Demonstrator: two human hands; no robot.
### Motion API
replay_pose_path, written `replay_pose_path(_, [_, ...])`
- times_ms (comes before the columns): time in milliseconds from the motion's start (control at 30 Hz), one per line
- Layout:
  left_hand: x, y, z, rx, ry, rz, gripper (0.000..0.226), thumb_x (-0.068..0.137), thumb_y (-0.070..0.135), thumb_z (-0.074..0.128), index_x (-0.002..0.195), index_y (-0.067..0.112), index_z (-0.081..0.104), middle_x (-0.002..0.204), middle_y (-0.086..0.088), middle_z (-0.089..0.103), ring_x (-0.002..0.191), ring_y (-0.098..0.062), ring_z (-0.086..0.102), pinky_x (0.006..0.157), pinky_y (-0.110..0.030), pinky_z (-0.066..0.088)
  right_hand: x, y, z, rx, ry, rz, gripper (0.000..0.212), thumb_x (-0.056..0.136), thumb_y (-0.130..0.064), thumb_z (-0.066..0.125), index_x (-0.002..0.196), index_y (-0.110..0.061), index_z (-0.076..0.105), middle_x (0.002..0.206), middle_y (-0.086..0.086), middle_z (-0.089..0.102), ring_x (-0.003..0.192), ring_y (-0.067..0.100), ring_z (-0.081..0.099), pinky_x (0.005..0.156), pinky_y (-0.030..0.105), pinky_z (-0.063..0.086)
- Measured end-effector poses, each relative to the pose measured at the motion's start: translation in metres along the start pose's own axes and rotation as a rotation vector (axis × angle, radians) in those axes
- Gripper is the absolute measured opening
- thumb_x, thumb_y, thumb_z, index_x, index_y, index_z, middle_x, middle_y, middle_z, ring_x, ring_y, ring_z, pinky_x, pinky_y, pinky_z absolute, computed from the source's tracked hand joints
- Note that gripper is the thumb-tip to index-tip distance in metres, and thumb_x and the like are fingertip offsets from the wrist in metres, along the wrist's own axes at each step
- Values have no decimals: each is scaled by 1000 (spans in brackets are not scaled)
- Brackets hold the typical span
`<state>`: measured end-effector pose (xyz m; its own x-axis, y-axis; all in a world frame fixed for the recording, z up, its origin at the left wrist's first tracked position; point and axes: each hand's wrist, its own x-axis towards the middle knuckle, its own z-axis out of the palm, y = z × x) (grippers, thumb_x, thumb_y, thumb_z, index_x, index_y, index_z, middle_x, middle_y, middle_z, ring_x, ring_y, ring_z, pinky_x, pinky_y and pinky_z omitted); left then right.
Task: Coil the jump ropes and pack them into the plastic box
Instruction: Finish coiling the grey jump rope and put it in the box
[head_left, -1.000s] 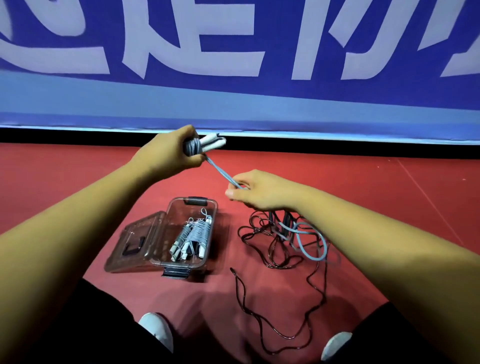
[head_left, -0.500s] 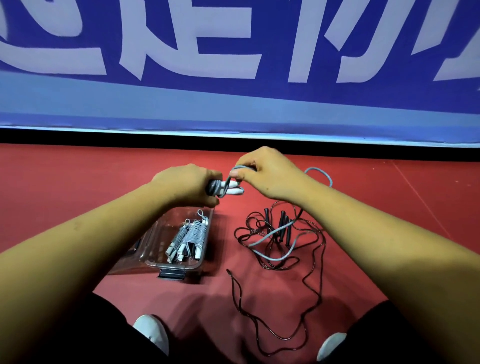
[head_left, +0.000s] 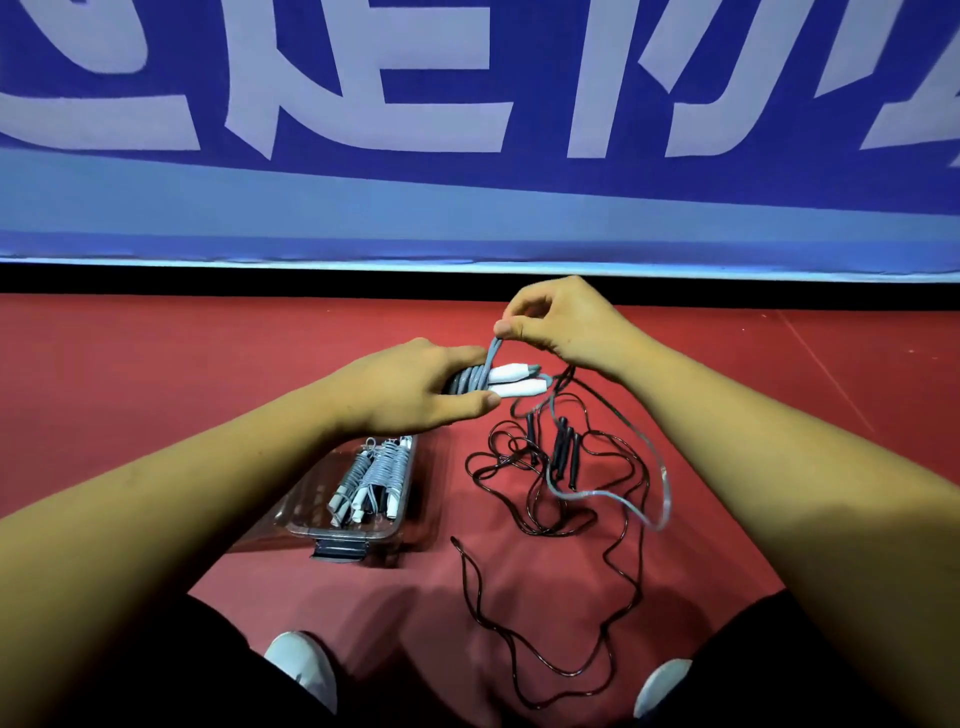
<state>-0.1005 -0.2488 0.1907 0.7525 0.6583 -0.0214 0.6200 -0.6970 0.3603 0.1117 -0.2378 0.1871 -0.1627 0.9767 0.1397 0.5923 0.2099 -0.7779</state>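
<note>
Fingers of the left hand (head_left: 415, 387) curl tight round a grey rope (head_left: 467, 376) coiled about its smooth white handles (head_left: 514, 379); the right hand (head_left: 561, 325) pinches a loop of its cord between thumb and forefinger just above. Clear plastic box (head_left: 343, 530) on matte red floor (head_left: 156, 364) holds coiled ropes (head_left: 382, 473); thin black ropes (head_left: 545, 467) sprawl beside. Blue banner (head_left: 467, 208) behind.

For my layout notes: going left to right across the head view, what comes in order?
plastic box → left hand → white jump-rope handles → right hand. The black jump ropes spread beneath the handles and the right hand, so they are left out.
</note>
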Motion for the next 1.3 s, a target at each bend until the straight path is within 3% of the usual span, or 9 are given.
replay_pose_path(133, [0,-2,-1,-252,162,-69,31,95,44,58,121,35,45,63,3,62,46,-4,50,48,-24,41,-5,11,10,145,-125,181,12,92,-8,60,88,-9,72,56,9,53,44,13,36,46,22,28])
replay_pose_path(200, [0,-6,-5,-330,219,-77,36,97,38,57,131,43,47,65,5,63,46,-2,50,49,-18,43,-8,14,18,250,-238,249,18,97,-17,55,85,-11,68,57,4,51,44,12,32,46,22,28])
replay_pose_path(367, [7,-34,-16,-453,291,-234,7,94,35,64,96,32,58,65,-1,62,46,-16,44,45,-26,39,-13,6,31,194,-382,237,19,101,-21,50,98,-7,63,58,3,46,44,11,38,44,21,33])
replay_pose_path(533, [6,-55,-20,-245,234,-322,21,89,29,71,100,21,55,75,-6,66,43,-15,53,45,-25,45,-18,-14,48,123,-376,246,17,100,-20,51,100,-4,57,57,1,44,48,15,34,48,27,30])
replay_pose_path(667, [10,-67,-10,113,300,-463,28,84,32,69,103,23,50,91,-8,65,73,-34,61,63,-39,49,-18,-31,55,17,-381,228,12,98,-18,54,90,-8,58,57,2,51,45,16,42,47,25,39])
replay_pose_path(867, [7,-86,-14,289,438,-579,27,84,33,64,107,25,51,90,-11,62,81,-39,61,65,-36,41,-19,-46,54,225,-434,346,23,98,-15,53,76,-13,48,53,1,43,42,12,35,43,22,30])
replay_pose_path(1100, [7,-86,1,313,56,-510,18,78,45,64,80,30,54,88,-4,67,74,-29,57,68,-35,51,-16,-54,32,-59,-231,104,21,95,-19,57,82,-9,71,57,3,53,47,16,42,49,25,36])
replay_pose_path(1200, [9,-56,15,279,-175,-349,46,75,73,63,70,29,51,71,6,62,69,-22,55,66,-33,47,-11,-41,13,-125,-87,49,22,94,-19,58,83,-7,73,59,7,53,44,14,40,50,27,36])
replay_pose_path(1300, [7,-17,22,192,-215,-167,68,70,89,46,79,23,62,53,8,51,56,-12,49,56,-30,38,-8,-22,5,-226,-64,13,19,93,-22,61,79,-15,72,59,-1,56,54,14,45,54,26,36])
